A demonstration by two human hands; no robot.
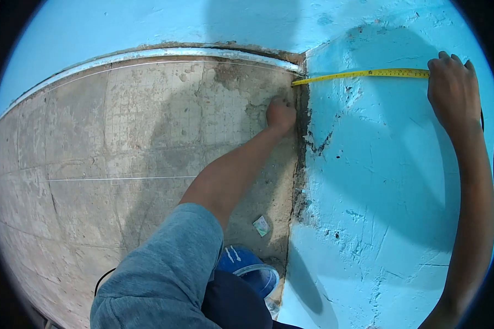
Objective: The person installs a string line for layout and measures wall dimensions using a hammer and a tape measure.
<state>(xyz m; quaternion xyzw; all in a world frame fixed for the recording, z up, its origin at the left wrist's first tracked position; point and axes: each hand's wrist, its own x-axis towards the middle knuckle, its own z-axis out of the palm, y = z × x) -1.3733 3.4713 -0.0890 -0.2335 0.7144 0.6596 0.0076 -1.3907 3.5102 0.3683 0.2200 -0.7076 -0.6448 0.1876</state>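
Observation:
My right hand [454, 90] is closed at the far right, in front of the blue wall. From it runs a yellow tape measure [368, 73], its blade drawn out leftward along the wall; the case is hidden by the hand. The blade's free end lies at the corner where wall and floor meet. Just below that end, my left hand [281, 114] is closed in a fist low over the floor beside the wall's foot. Its fingertips are turned away, and what they hold, if anything, is hidden.
A thin white string [121, 179] crosses the worn tiled floor [77, 131] and passes behind my left arm. Another line [148, 63] runs near the far wall's base. Close to my legs stand a blue bucket [239, 261] and a small packet [262, 225].

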